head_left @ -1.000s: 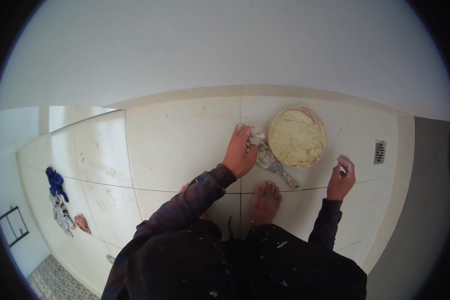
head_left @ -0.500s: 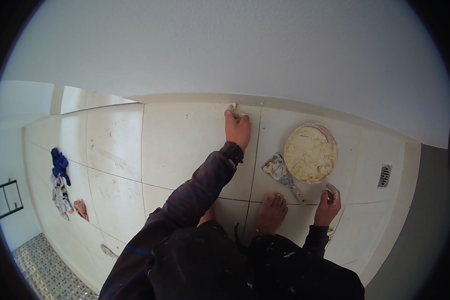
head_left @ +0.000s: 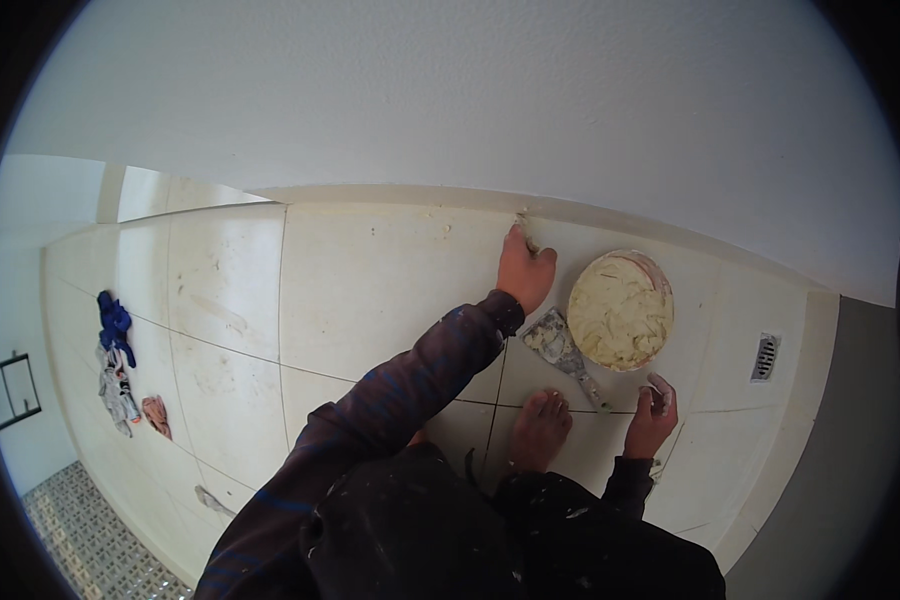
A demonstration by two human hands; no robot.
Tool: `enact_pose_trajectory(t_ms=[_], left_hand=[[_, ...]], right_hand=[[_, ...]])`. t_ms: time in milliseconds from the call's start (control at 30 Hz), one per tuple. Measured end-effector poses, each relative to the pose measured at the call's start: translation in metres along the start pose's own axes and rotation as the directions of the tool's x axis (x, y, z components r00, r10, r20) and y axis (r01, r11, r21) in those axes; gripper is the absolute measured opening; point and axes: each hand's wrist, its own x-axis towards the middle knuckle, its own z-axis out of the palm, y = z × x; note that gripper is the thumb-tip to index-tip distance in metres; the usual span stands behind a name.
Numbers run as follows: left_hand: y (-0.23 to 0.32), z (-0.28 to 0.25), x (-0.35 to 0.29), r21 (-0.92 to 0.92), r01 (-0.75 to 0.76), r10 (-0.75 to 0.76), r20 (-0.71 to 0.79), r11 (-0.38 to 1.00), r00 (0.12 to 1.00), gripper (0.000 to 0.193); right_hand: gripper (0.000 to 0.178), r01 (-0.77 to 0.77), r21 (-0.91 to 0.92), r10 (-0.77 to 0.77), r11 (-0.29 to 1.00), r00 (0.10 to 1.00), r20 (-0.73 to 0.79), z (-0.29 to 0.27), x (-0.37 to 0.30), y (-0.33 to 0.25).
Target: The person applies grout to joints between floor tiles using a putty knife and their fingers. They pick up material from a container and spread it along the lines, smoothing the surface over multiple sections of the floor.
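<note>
My left hand (head_left: 527,268) reaches to the foot of the wall, its fingers closed at the joint between skirting (head_left: 410,197) and floor tiles. Something small and pale shows at its fingertips, too small to name. To the right, my right hand (head_left: 652,420) hovers over the floor, fingers curled but apart, smeared with white paste and holding nothing I can see. Just beyond it stands a round tub (head_left: 621,310) filled with cream-coloured paste. Against the tub's left side lies a putty knife (head_left: 558,343), its wide blade caked with paste.
My bare foot (head_left: 540,430) rests near the putty knife's handle. A floor drain (head_left: 765,357) is set in the tiles at right. Blue cloth (head_left: 115,325), grey cloth (head_left: 117,390) and a brownish rag (head_left: 157,416) lie at left. Crumbs of paste (head_left: 447,228) dot the floor by the skirting.
My left hand has slid to the right along the skirting, nearer the tub. My right hand has stayed almost where it was.
</note>
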Motion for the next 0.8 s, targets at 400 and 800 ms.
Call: enact_pose_trajectory(t_ms=[400,800], left_hand=[[0.001,-0.008,-0.018,-0.044,0.008,-0.006,0.041,0.999,0.999,0.041],[0.015,-0.049,0.003,0.563,-0.102,0.126,-0.003,0.820,0.992,0.046]], right_hand=[[0.023,-0.049,0.070,0.045,0.996,0.998,0.050,0.012,-0.002,-0.001],[0.024,-0.021,0.081,0.015,0.996,0.997,0.076,0.012,-0.001,-0.007]])
